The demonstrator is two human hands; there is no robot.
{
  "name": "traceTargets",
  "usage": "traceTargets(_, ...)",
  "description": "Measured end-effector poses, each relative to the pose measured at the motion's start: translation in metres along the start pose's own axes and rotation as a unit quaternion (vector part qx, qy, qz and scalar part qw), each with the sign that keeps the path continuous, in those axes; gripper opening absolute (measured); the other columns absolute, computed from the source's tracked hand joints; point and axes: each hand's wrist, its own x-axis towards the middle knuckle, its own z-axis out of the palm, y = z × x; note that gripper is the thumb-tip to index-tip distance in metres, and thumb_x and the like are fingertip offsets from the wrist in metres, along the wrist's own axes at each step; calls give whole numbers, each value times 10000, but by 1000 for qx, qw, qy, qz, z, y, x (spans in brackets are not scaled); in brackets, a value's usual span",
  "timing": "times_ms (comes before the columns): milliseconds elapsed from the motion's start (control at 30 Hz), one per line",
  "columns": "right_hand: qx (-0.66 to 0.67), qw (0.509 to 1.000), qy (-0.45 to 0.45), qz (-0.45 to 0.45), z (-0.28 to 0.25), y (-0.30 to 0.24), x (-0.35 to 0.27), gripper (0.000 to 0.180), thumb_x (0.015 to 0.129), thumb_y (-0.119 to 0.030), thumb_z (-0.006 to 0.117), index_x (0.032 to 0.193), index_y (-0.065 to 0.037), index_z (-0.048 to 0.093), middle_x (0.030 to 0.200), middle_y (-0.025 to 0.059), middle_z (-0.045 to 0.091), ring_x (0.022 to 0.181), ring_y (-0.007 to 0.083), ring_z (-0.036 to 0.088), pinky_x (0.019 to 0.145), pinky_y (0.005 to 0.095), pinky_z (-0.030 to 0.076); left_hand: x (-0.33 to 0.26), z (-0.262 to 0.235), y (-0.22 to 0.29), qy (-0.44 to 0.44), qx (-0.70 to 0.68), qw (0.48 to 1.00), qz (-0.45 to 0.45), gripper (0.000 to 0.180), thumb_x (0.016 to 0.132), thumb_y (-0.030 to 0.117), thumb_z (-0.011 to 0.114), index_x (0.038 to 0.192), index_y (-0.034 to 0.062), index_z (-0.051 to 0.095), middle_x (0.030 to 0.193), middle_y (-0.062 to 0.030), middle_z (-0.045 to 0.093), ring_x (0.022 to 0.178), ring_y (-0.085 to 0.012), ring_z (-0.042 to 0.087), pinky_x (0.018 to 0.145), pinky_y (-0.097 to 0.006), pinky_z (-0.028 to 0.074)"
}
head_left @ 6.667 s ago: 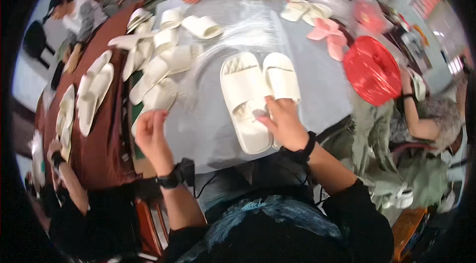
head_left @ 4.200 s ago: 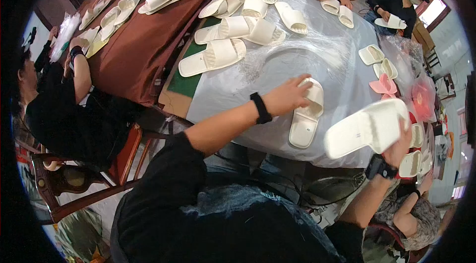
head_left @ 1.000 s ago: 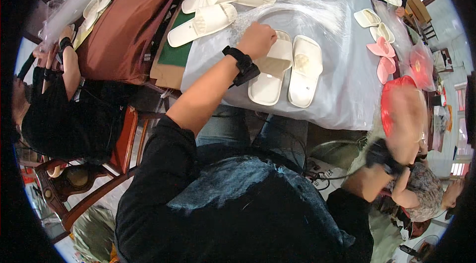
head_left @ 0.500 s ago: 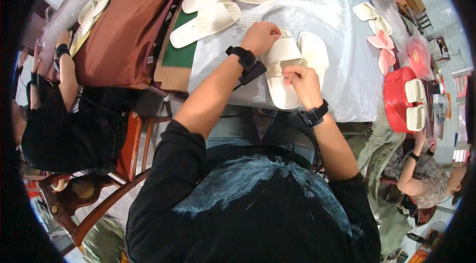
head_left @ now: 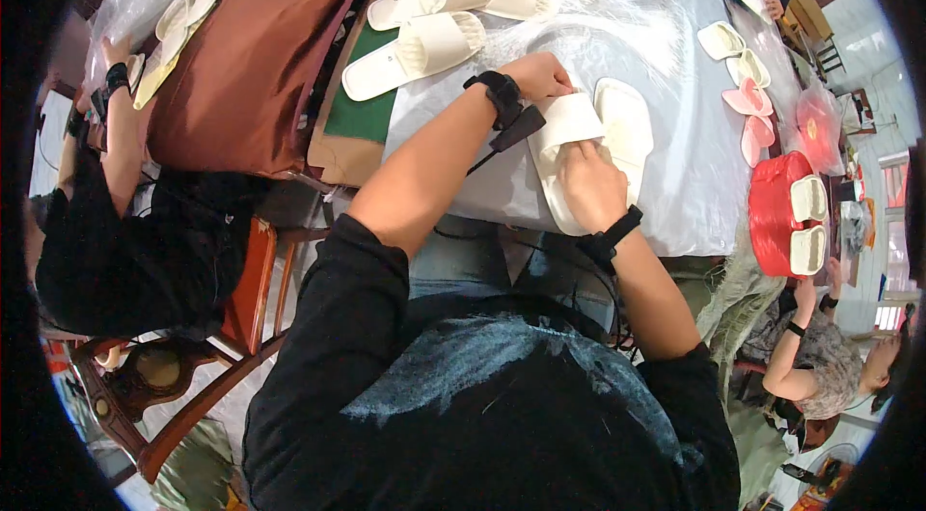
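Observation:
A cream slide slipper [head_left: 571, 121] lies on the plastic-covered table straight in front of me, its toe pointing away. My left hand [head_left: 536, 77] is at its far left toe edge, fingertips closed on the rim. From the heel side, my right hand [head_left: 591, 185] reaches to the strap opening with its fingers bunched together. The fingertips go in under the strap, which hides them and anything they hold. Close on the right, touching or almost touching, is a second cream slipper [head_left: 627, 130], its sole facing up or its strap out of sight.
Several cream slippers [head_left: 439, 43] lie at the table's far left, partly over a green board [head_left: 359, 106]. At the right edge are pink slippers [head_left: 757, 130] and a red bundle [head_left: 775, 212]. A brown-covered table [head_left: 231, 96] stands left. Other people work around.
My right hand has moved from above the strap into its opening, fingers now out of sight. My left hand stays at the toe. The whole view has shifted slightly.

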Motion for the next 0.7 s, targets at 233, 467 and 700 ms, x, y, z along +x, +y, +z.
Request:
traceTargets(233,21,999,12,31,14,4,19,284,893,-272,495,975,-20,598,946,190,644,809,385,633,647,488,524,24,-11,3,-121,27,992,-32,357,845,321,669,1056,34,692,879,-73,711,755,-134,612,687,-296,488)
traceTargets(467,18,998,-14,52,17,9,31,353,892,-323,502,971,1,616,854,220,661,728,369,651,635,491,529,38,-17,4,-181,59,982,14,342,829,316,671,1069,73,699,925,-81,712,799,-146,632,710,-303,499)
traceTargets(700,21,999,14,36,26,12,28,314,882,-317,516,840,-54,680,839,163,674,694,352,652,583,462,535,38,-11,8,-125,101,985,-66,303,790,272,700,1025,81,718,822,-61,693,697,-145,609,635,-299,492)
